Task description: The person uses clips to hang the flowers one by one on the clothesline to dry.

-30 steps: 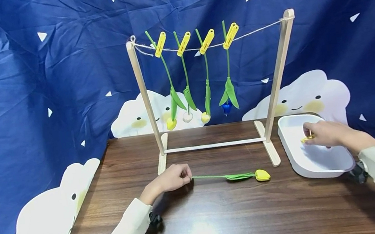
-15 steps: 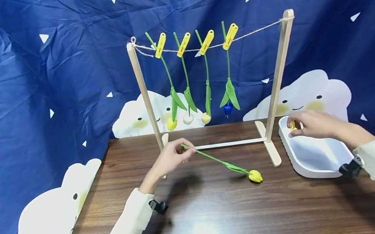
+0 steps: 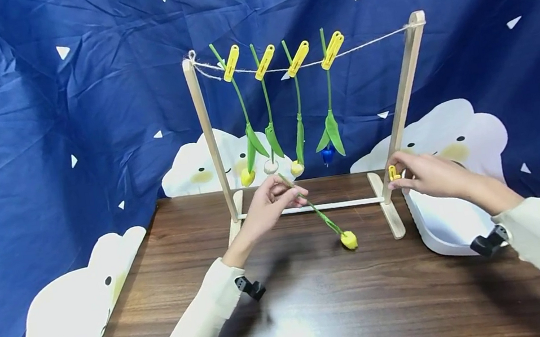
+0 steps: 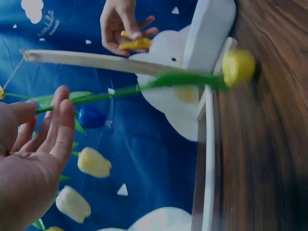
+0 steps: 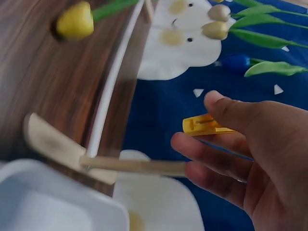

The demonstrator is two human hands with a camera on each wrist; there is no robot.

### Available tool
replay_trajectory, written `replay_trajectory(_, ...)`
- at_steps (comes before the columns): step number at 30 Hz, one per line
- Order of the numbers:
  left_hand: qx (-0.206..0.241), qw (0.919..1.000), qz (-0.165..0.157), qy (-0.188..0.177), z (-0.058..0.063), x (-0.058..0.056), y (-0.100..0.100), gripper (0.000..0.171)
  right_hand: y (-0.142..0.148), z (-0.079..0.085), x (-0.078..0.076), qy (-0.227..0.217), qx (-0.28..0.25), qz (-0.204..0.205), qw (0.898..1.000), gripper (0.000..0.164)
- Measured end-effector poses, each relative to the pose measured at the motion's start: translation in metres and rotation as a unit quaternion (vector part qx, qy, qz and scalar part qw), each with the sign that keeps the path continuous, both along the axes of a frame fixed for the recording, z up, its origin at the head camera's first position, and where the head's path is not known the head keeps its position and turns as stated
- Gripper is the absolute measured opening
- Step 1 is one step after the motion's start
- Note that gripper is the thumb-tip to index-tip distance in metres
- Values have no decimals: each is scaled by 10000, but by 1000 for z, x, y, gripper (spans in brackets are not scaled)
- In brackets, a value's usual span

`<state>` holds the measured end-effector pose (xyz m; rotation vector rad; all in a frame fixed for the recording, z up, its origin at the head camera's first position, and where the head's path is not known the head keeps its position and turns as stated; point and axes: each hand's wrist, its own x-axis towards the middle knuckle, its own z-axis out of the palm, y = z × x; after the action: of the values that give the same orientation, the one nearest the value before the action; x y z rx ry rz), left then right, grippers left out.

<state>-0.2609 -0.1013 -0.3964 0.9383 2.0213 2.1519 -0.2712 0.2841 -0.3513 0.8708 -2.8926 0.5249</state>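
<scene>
My left hand (image 3: 272, 205) pinches the upper stem of a yellow artificial tulip (image 3: 349, 240), whose bloom hangs low to the right, over the table. The left wrist view shows the green stem between thumb and fingers. Beside the rack's right post, my right hand (image 3: 432, 174) pinches a yellow clothespin (image 5: 199, 124) between thumb and fingers. Above the hands, a twine line (image 3: 371, 43) carries several tulips hung bloom down, each under a yellow clothespin; one bloom is blue (image 3: 328, 154), one white (image 3: 271, 166), the others yellow.
A wooden rack with a left post (image 3: 209, 136) and a right post (image 3: 401, 100) stands at the back of the brown table (image 3: 370, 303), joined low by a white bar (image 3: 336, 205). A white tray (image 3: 444, 245) sits right of it, under my right forearm.
My left hand has lifted the tulip's stem end off the table and moved it right and up. My right hand has brought the clothespin out of the tray, leftward to the right post.
</scene>
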Motion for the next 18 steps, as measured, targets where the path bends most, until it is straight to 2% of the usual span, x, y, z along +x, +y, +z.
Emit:
replay_trajectory(5,-47,9997,230,-102,10,-3,18,17,-14,12,0,26,-174,61,9998,32)
replay_trajectory(10,-168,9992,255,272,21,-10,32,18,-26,23,-1,141,-445,156,9988,36)
replay_trajectory(14,34,9989,216,407,32,-14,43,21,-33,31,-3,209,-632,151,9977,41)
replay_trajectory(18,272,9982,237,473,45,-15,53,25,-40,39,-4,287,-920,-29,9953,44)
